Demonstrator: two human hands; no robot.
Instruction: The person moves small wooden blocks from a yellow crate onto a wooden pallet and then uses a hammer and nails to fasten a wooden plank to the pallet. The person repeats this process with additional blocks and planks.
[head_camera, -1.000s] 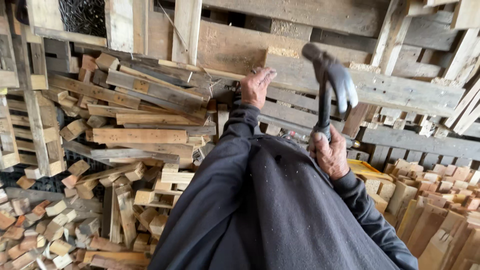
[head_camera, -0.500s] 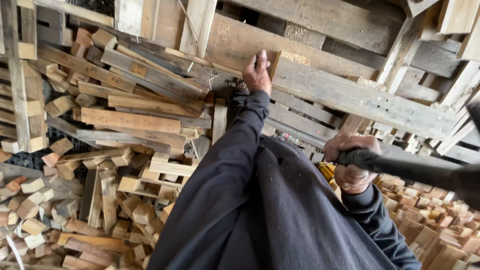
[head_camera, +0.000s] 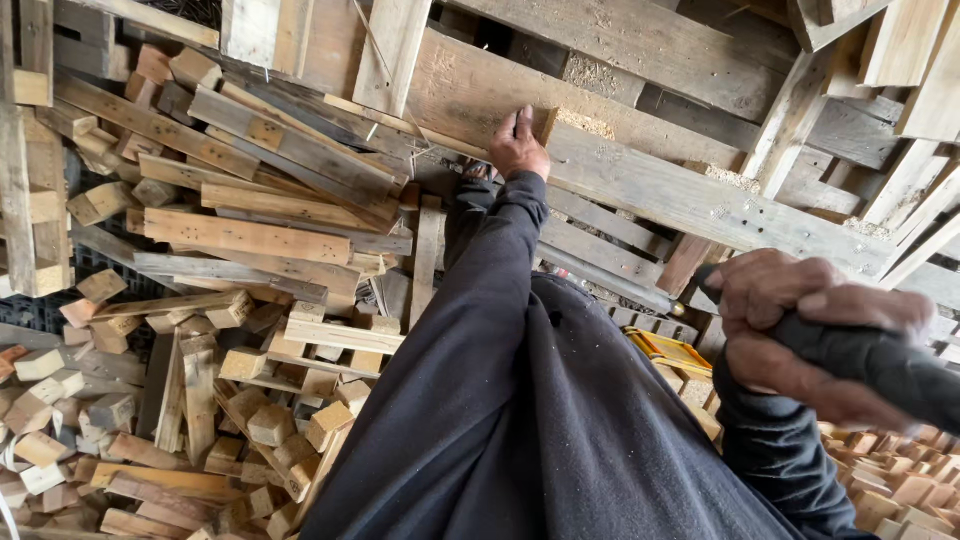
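Pressing flat on the end of a weathered pallet board (head_camera: 640, 190), left hand (head_camera: 520, 148) open, fingers over the board's corner. Clamped around a dark tool handle (head_camera: 880, 365), probably a hammer's, right hand (head_camera: 800, 335) raised close to the camera. Risks: a misjudged swing landing on the bracing fingers; loose offcuts (head_camera: 250, 400) heaped below giving poor footing; splinters from rough wood.
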